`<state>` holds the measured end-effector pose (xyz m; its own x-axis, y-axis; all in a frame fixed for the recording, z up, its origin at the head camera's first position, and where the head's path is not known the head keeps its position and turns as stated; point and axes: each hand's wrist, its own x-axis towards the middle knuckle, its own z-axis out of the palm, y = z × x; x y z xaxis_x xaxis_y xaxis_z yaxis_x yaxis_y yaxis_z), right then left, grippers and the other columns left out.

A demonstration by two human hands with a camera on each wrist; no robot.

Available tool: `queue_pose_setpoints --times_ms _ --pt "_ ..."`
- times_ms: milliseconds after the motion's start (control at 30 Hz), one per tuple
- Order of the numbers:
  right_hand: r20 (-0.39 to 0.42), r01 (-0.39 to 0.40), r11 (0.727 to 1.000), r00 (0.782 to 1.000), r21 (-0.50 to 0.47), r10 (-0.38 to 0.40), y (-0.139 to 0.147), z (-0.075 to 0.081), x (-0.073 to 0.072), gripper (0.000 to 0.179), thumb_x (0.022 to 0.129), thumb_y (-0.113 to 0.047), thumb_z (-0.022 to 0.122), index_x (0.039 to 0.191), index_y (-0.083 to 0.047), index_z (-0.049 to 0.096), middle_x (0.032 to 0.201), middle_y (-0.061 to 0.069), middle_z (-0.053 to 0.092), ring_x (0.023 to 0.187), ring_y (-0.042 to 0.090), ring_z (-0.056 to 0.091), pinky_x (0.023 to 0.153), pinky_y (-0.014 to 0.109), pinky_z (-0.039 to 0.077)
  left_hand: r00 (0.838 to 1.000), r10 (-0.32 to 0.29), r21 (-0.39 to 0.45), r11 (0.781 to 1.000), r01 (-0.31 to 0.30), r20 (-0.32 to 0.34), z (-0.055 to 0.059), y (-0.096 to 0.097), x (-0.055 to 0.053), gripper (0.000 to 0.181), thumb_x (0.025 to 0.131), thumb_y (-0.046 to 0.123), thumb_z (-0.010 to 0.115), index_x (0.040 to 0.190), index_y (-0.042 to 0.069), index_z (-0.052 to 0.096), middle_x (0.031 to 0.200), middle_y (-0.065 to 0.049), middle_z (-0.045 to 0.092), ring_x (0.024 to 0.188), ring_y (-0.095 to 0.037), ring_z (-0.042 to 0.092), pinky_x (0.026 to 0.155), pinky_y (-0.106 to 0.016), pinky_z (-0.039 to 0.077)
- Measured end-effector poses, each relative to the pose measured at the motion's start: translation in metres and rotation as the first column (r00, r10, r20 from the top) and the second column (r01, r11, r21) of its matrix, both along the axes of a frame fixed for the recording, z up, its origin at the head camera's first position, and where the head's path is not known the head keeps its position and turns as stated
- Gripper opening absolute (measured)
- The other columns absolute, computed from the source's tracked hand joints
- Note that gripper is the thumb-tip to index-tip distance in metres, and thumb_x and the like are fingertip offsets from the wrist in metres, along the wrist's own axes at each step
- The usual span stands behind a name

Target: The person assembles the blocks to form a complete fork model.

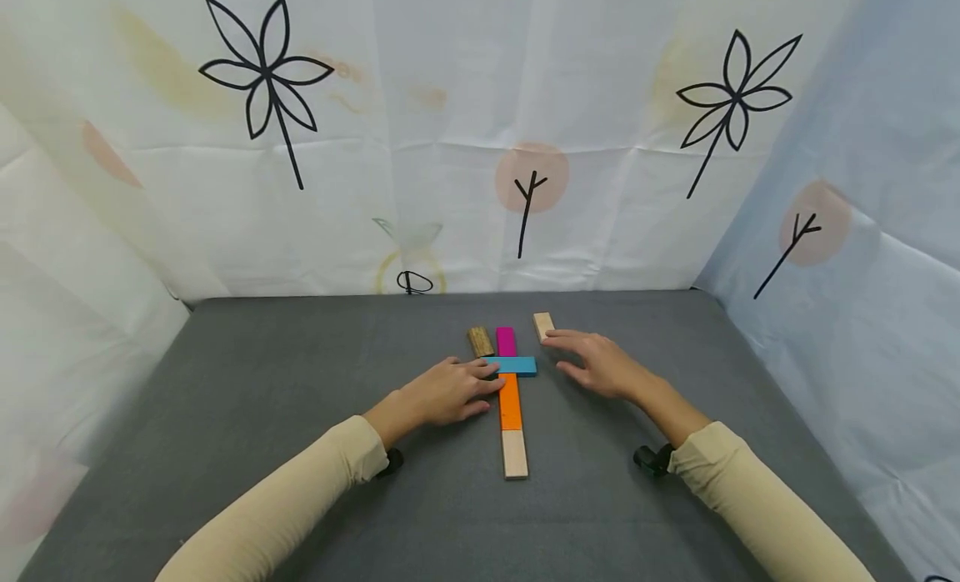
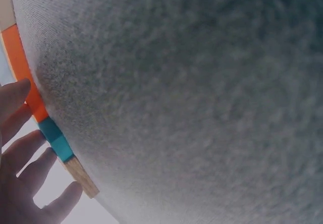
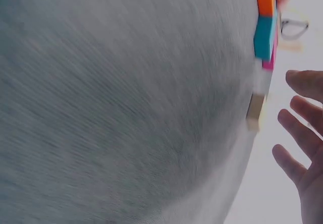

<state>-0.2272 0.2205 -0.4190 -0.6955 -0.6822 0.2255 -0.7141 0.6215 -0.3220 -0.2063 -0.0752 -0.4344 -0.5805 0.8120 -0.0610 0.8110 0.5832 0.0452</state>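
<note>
Flat blocks lie in a cross on the grey table. A blue block (image 1: 521,366) runs crosswise between a magenta block (image 1: 506,340) and an orange block (image 1: 511,405); a pale wooden block (image 1: 514,455) continues the line toward the front. My left hand (image 1: 452,390) has its fingers loosely extended over the blue block's left end and beside the orange one; whether they touch is hard to tell. A brown, bark-like block (image 1: 481,342) lies just beyond these fingers. With fingers spread, my right hand (image 1: 596,365) hovers by another pale wooden block (image 1: 542,323), partly covering its near end.
The grey tabletop (image 1: 300,382) extends around the blocks. White cloth (image 1: 450,173) printed with flowers and trees hangs behind it and at both sides. Dark wrist devices show below both sleeves, the right one (image 1: 652,460) more fully.
</note>
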Motion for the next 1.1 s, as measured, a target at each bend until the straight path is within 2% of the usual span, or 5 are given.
queue_pose_setpoints --times_ms 200,533,700,967,1100 --pt "0.041 0.079 0.997 0.996 -0.012 -0.078 0.003 -0.001 -0.021 0.044 0.093 0.003 0.065 0.136 0.004 0.057 0.142 0.024 0.052 0.125 0.041 0.054 0.098 0.057 0.045 1.000 -0.011 -0.001 1.000 0.011 -0.012 -0.002 -0.001 -0.001 0.050 0.101 0.034 0.060 0.148 0.018 0.051 0.153 -0.007 0.045 0.140 -0.024 0.043 0.102 -0.052 0.045" --pt "0.135 0.156 0.987 0.979 -0.026 -0.151 0.000 -0.012 -0.044 0.042 0.100 0.003 0.051 0.143 0.005 0.050 0.151 0.027 0.039 0.133 0.045 0.045 0.105 0.060 0.037 1.000 -0.017 0.042 0.999 0.017 0.004 -0.001 -0.003 0.000 0.050 0.101 0.034 0.059 0.148 0.017 0.051 0.153 -0.008 0.044 0.140 -0.026 0.043 0.101 -0.053 0.045" --pt "0.187 0.160 0.986 0.971 -0.041 -0.150 0.000 -0.015 -0.049 0.042 0.101 0.004 0.049 0.142 0.006 0.049 0.151 0.028 0.039 0.137 0.046 0.039 0.110 0.060 0.032 1.000 -0.012 0.040 0.999 0.012 0.007 -0.002 -0.003 0.000 0.050 0.101 0.035 0.059 0.148 0.017 0.051 0.153 -0.008 0.044 0.141 -0.026 0.042 0.102 -0.053 0.045" --pt "0.229 0.172 0.983 0.961 -0.056 -0.155 0.000 -0.020 -0.055 0.041 0.101 0.003 0.051 0.142 0.005 0.051 0.151 0.025 0.041 0.137 0.044 0.041 0.109 0.058 0.034 1.000 -0.004 0.026 1.000 0.004 0.000 -0.001 -0.003 0.000 0.051 0.100 0.035 0.061 0.147 0.018 0.052 0.153 -0.007 0.045 0.140 -0.025 0.043 0.102 -0.052 0.045" --pt "0.218 0.168 0.984 0.964 -0.060 -0.152 -0.001 -0.021 -0.056 0.040 0.100 0.002 0.053 0.140 0.006 0.052 0.149 0.026 0.044 0.136 0.044 0.042 0.108 0.058 0.035 1.000 -0.005 0.022 1.000 0.006 -0.012 0.000 -0.004 0.000 0.051 0.099 0.034 0.062 0.147 0.019 0.052 0.152 -0.006 0.046 0.140 -0.024 0.044 0.100 -0.051 0.046"
